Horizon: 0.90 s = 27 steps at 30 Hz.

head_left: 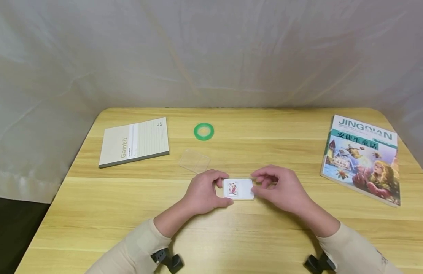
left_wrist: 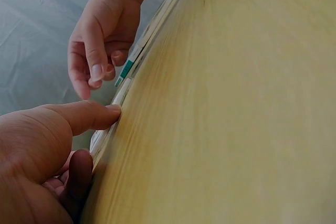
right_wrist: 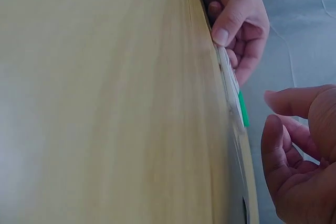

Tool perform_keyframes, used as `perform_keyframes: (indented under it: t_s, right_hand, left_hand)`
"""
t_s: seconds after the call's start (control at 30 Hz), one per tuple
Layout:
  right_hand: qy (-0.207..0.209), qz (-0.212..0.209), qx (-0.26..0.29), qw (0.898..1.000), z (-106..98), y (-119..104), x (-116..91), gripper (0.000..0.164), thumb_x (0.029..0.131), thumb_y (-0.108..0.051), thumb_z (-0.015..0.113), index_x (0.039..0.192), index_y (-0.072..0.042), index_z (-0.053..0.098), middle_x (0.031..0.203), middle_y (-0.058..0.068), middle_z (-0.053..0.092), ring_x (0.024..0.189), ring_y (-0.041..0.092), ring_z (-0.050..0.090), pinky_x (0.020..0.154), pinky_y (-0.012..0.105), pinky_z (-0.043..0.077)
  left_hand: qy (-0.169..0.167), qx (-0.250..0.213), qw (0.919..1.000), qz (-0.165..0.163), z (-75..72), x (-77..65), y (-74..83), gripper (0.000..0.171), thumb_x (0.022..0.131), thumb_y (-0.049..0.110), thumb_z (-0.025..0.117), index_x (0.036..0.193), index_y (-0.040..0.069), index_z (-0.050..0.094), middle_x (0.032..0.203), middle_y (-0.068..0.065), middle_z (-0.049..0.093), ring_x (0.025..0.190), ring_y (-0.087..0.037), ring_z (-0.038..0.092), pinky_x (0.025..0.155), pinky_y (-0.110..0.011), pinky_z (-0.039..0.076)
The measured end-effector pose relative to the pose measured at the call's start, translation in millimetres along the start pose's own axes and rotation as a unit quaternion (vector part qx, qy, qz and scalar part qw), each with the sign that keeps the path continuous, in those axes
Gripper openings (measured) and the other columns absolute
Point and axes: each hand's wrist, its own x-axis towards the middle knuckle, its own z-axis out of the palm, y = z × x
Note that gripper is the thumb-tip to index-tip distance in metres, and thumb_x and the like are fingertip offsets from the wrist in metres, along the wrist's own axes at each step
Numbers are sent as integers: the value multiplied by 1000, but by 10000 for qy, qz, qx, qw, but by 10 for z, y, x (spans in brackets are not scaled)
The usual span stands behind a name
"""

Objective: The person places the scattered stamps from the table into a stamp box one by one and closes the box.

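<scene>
A small flat white rectangular case (head_left: 245,188) lies on the table, with a stamp-like picture (head_left: 232,188) toward its left end. My left hand (head_left: 205,192) grips the case's left end between thumb and fingers; the left wrist view also shows this left hand (left_wrist: 47,140) at the case's edge. Beside the right end hovers my right hand (head_left: 282,187), its fingers bent loosely and parted from the thumb. The right wrist view shows nothing between the fingers of that hand (right_wrist: 299,150). Behind the left hand lies a clear plastic cover (head_left: 195,160).
A green tape roll (head_left: 204,131) lies farther back. To the left is a Gambit notebook (head_left: 134,141), and on the right a picture-covered book (head_left: 362,161). The wooden table (head_left: 259,133) ends against a pale curtain (head_left: 232,57).
</scene>
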Motion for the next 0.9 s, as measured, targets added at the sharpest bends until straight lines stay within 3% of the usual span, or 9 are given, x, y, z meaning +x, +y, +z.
perform_keyframes:
  t_s: [0.17,0.9]
  right_hand:
    - [93,5,-54,9999,-81,55,-74,31,76,-11,88,103,-5,74,88,5,67,73,17,62,61,28,53]
    - [302,463,-637,9964,-443,318,-287,33,78,-17,88,106,-7,73,87,2,66,72,17,60,62,25,50]
  left_hand:
    - [13,-5,10000,-33,-4,-11,2,59,63,23,96,113,7,70,83,4,56,62,-11,45,58,-26,39]
    - [-7,23,10000,-78,-5,-8,6,59,63,24,96,114,8,70,83,5,56,64,-11,46,59,-27,39]
